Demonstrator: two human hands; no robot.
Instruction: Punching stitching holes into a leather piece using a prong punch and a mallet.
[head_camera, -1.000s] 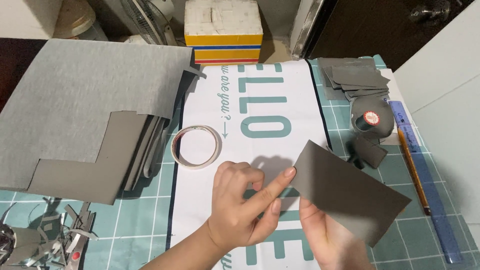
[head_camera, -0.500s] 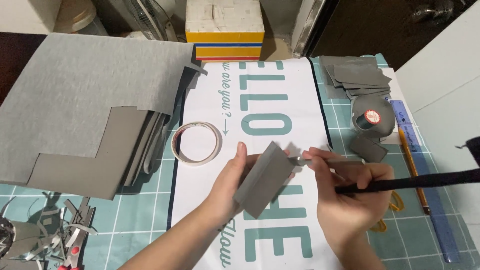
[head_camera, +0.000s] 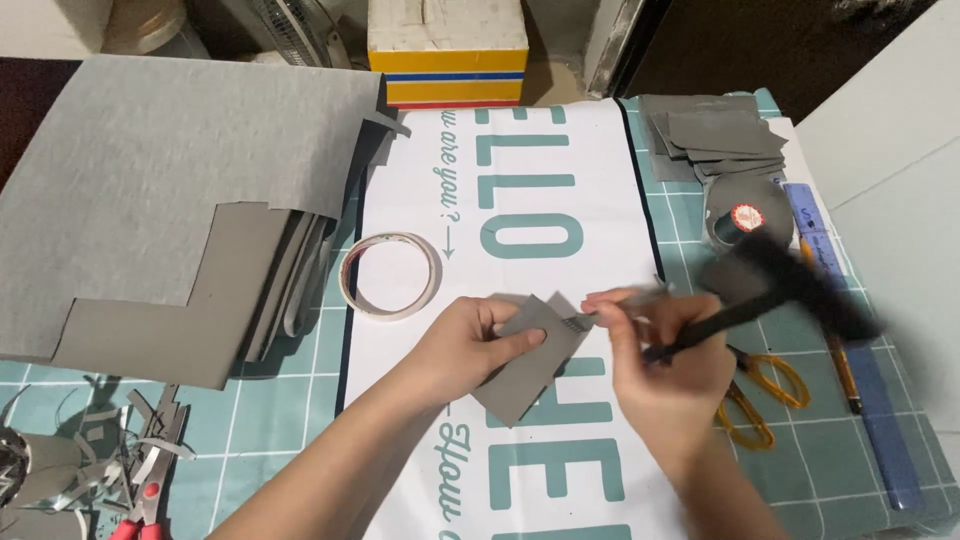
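My left hand (head_camera: 468, 345) pinches a small grey cardboard piece (head_camera: 528, 375) over the white banner (head_camera: 520, 210) with teal letters. My right hand (head_camera: 665, 375) grips a black-handled tool (head_camera: 790, 290), blurred by motion, its handle slanting up to the right. The same hand's fingertips touch the right edge of the cardboard piece. A roll of double-sided tape (head_camera: 390, 274) lies on the banner just above my left hand.
Large grey cardboard sheets (head_camera: 170, 210) lie at the left. A stack of small grey pieces (head_camera: 715, 135) sits at the upper right, with yellow-handled scissors (head_camera: 755, 395), a blue ruler (head_camera: 860, 380) and a pencil nearby. A yellow-and-white box (head_camera: 448, 50) stands at the back. Red-handled scissors (head_camera: 140, 500) and scraps lie lower left.
The large grey piece in my hands was folded or turned smaller. My right hand has taken up the black tool, which has swung upward to the right.
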